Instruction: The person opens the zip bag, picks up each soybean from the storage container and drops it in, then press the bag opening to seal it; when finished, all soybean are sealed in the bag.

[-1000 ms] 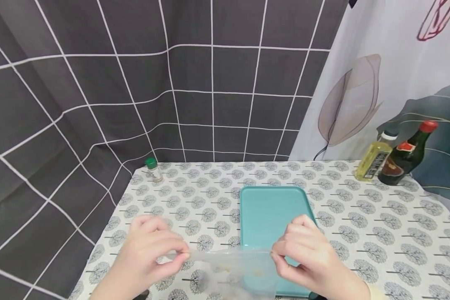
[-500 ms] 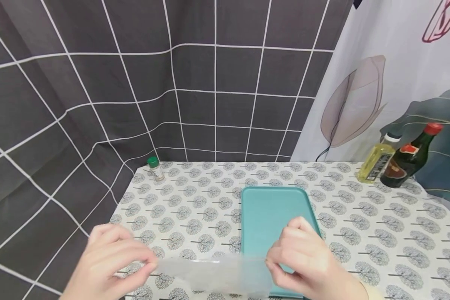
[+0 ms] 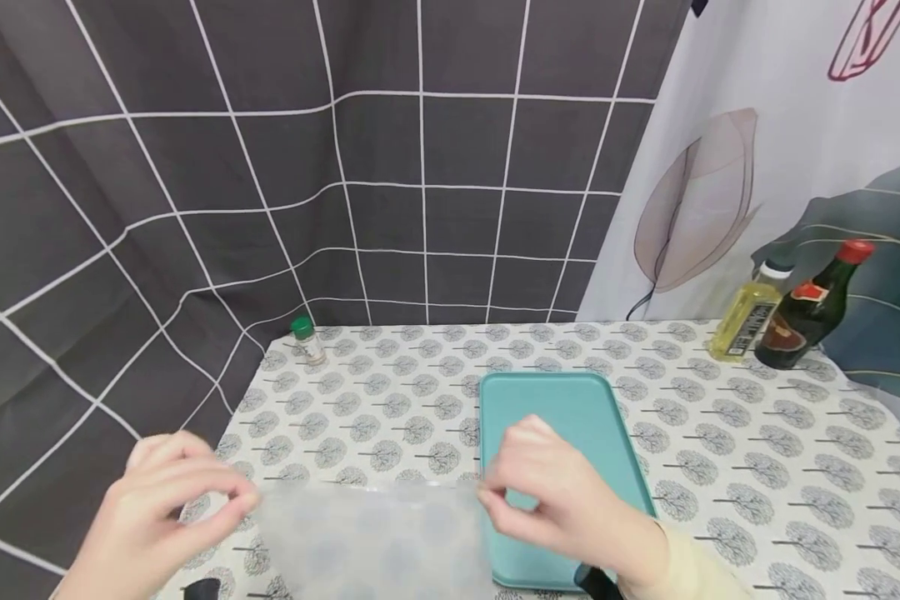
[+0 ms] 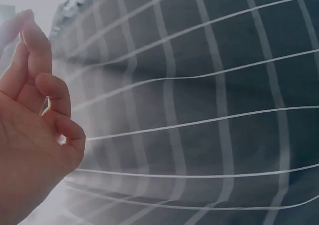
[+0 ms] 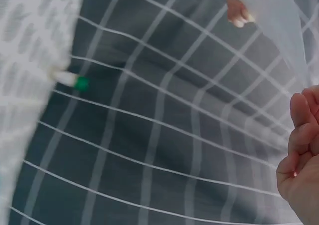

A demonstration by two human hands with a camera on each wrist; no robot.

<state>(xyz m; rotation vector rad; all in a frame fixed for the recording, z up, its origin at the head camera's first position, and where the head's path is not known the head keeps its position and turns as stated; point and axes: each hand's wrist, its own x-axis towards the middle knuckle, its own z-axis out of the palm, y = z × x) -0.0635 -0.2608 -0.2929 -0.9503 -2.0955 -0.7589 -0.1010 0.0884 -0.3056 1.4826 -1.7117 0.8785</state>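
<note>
A translucent, whitish plastic sheet (image 3: 375,533) hangs stretched between my hands at the near side of the table. I cannot tell whether it is a single layer or a bag. My left hand (image 3: 165,504) pinches its upper left corner between thumb and fingers. At the upper right corner my right hand (image 3: 551,492) pinches it, above the left part of a teal tray (image 3: 555,408). In the right wrist view the sheet (image 5: 279,25) slants down to the curled right hand (image 5: 306,150). The left wrist view has the left hand (image 4: 35,115) with thumb and fingertips together.
A small green-capped jar (image 3: 308,340) stands at the table's back left. Two bottles stand at the back right: a yellow oil bottle (image 3: 746,321) and a dark green bottle (image 3: 802,325) with a red cap. A dark grid-patterned curtain (image 3: 390,208) hangs behind the tree-print tablecloth (image 3: 412,392).
My left hand has moved left, away from the right hand, and the sheet now spans wider. Since half a second ago the right hand has shifted left too, and the sheet faces me more.
</note>
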